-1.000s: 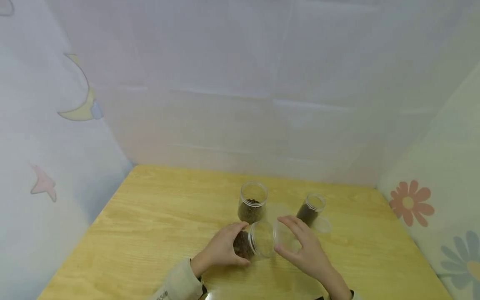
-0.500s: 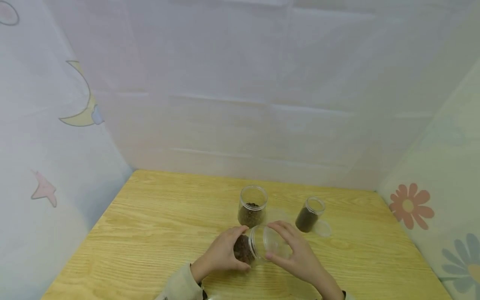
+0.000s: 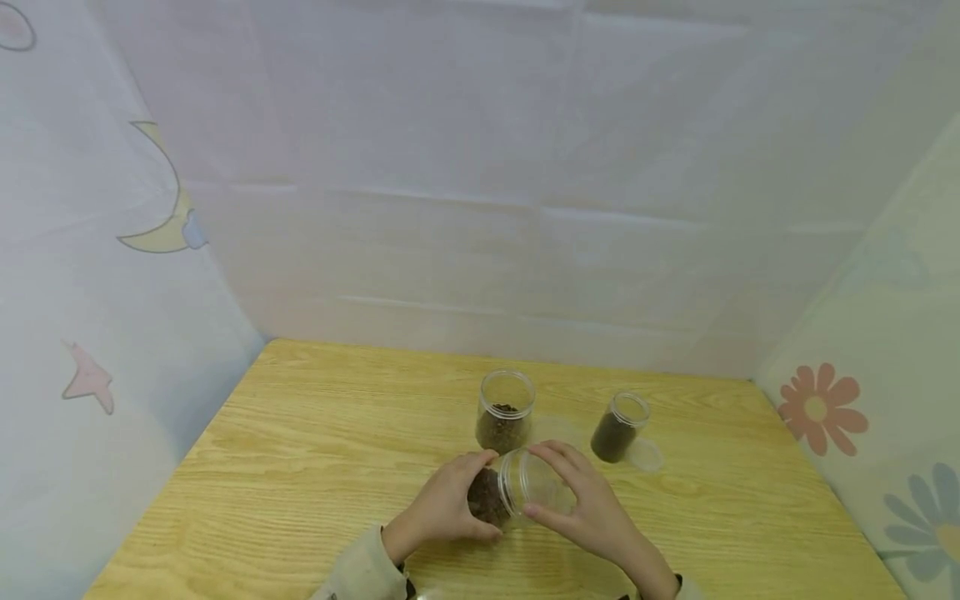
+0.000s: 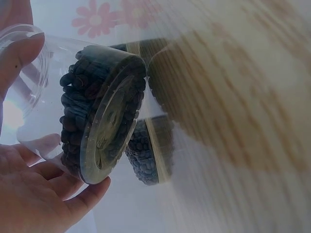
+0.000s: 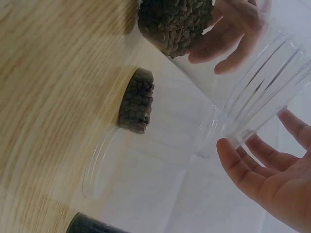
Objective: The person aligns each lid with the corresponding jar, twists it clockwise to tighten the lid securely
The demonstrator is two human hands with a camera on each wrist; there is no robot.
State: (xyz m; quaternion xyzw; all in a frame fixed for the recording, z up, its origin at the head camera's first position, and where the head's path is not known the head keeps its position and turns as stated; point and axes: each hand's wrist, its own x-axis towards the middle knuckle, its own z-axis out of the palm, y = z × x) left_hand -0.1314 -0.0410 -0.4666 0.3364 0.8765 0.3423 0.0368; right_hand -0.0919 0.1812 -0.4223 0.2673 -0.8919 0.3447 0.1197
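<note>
Pale cloth (image 3: 450, 250) for a backdrop, and under everything a wood table (image 3: 315, 467).

My left hand (image 3: 446, 504) is curled round the jar (image 3: 490, 500), gripping it towards the base. My right hand (image 3: 596, 504) has what looks like the lid (image 3: 546, 489), thumb and fingertips round its edge.

Here's the bit that matters: the jar's not upright. It's tipped over to my right, long axis running from my left palm across towards my right fingers, mouth raised higher than the base. So mouth and lid face each other between my hands, right hand nearer the mouth, left nearer the bottom. They look right up against each other, but I honestly can't tell if the lid's on the threads or sitting square. I reckon that angle is the one to watch.

The back jar (image 3: 506, 417) stands open just behind, the small jar (image 3: 615, 433) off to the right with its loose cap (image 3: 645, 455) beside it.

Beans (image 4: 77, 111) are all heaped in the low end of mine.
</note>
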